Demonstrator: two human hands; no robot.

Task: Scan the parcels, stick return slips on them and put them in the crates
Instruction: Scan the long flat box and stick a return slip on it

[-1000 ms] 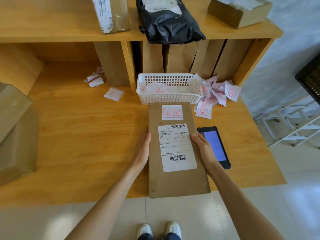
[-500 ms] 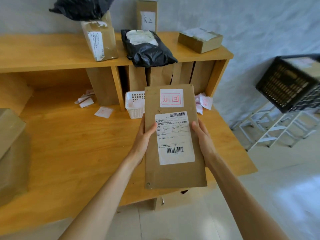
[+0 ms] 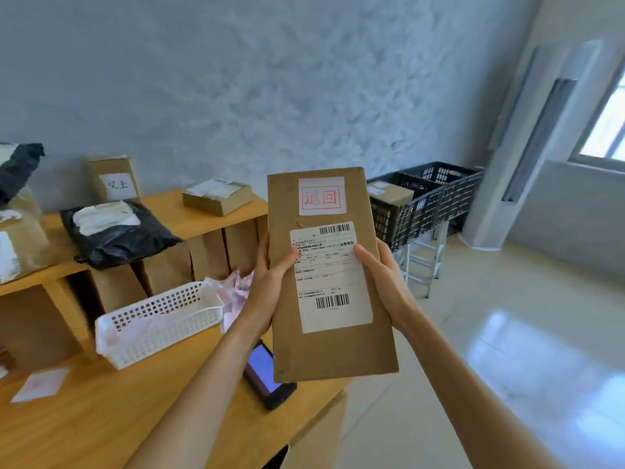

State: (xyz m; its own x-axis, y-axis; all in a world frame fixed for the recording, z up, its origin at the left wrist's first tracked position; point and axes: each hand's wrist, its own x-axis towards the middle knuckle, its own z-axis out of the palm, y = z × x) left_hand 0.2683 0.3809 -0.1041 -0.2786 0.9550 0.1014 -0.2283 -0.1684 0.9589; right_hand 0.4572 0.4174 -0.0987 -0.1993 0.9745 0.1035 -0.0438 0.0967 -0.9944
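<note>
Lifted clear of the counter since a second ago, the parcel is gripped by left hand and right hand, fingers curled behind, hidden; it covers part of the scanner.

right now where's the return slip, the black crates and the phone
return slip point(image 3: 321, 196), head view, on its red stamp
black crates point(image 3: 439, 194), head view, on the front mesh wall
phone point(image 3: 262, 368), head view, on its lit screen
</note>
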